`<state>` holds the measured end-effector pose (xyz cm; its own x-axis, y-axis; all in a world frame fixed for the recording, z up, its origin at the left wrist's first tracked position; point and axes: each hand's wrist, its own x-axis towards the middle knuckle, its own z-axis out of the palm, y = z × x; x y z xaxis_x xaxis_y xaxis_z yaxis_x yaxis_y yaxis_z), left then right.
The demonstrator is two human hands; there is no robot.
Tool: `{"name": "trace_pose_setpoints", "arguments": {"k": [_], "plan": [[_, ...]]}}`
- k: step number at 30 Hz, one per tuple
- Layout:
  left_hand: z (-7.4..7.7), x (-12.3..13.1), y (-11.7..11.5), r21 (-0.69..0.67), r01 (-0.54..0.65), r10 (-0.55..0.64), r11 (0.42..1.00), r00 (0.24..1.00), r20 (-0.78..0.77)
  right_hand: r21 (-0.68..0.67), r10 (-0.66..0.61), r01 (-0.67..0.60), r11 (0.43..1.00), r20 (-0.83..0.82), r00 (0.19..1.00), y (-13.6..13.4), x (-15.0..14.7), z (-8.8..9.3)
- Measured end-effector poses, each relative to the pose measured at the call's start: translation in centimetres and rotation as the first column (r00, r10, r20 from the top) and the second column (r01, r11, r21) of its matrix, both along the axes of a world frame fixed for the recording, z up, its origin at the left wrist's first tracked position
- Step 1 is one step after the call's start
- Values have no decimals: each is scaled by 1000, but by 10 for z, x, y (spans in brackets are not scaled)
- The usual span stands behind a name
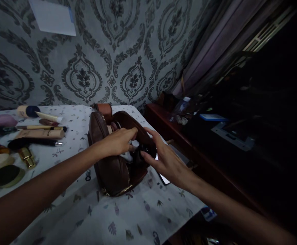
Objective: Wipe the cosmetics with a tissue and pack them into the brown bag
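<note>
2 hands, left (119, 140), right (165, 159), at bag (112, 172) rim

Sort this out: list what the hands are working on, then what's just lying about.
In hand: brown bag, left hand in its opening, right hand at its rim, small white item by the left fingertips.
Lying about: makeup brushes, gold lipstick, round compacts, phone under the right hand, paper on the wall.

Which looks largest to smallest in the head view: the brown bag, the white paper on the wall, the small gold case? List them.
1. brown bag
2. white paper: farther off and cut by the frame's top edge, so its true size is unsure
3. gold case
</note>
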<state>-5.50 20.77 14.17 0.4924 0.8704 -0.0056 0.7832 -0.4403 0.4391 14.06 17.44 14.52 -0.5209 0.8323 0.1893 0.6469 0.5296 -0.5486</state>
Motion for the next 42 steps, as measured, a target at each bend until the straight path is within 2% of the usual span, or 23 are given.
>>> {"name": "trace_pose_setpoints", "arguments": {"k": [6,13,18,26,30,34,38,42], "plan": [[-3,2,0,60,24,-24,998,1000,-7,16,-1,1,1000,-36,999,0,-1,-3],[3,-4,-4,24,238,-239,971,971,16,-20,-69,68,997,-28,997,-4,3,-8],[0,-4,-3,61,244,-248,968,966,72,-68,-96,92,993,-61,993,-6,6,-12],[4,-2,-4,59,289,-295,956,943,157,-44,-7,3,999,-85,996,-5,10,-14],[5,-2,-3,-9,273,-267,962,946,184,62,-5,9,998,-68,998,-5,11,-13],[2,-3,0,-51,229,-218,972,962,164,233,9,-29,972,84,996,-6,14,-9],[0,-8,2,-87,312,-283,946,928,244,263,20,-64,963,167,986,-5,15,-5],[1,-12,3,-125,251,-214,960,944,252,280,42,-95,955,188,981,-5,16,-4]]}}
